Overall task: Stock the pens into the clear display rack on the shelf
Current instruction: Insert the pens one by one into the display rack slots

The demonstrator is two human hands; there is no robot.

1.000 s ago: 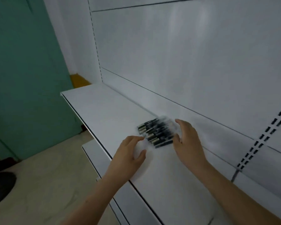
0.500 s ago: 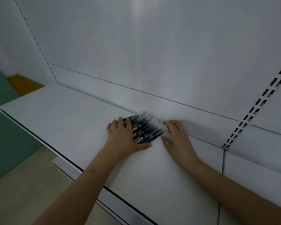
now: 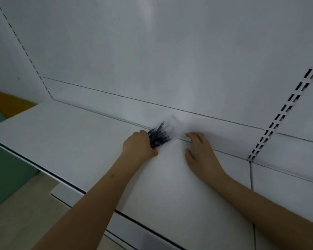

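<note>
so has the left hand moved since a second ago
Yes. The left hand has gone forward from near the shelf's front edge toward the back wall, and now grips the bundle of pens.

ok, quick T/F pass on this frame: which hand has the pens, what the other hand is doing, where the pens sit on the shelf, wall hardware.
1. The left hand grips the bundle of black pens. True.
2. The right hand also holds pens. False: it holds nothing; its fingers are spread over the white shelf, just right of the pens.
3. The pens are at the shelf's front edge. False: they are at the back, next to the back panel.
4. A slotted upright strip runs up the back panel to the right of both hands. True.
5. The clear rack is sharply visible. False: only a faint blurred clear shape shows behind the pens.
</note>
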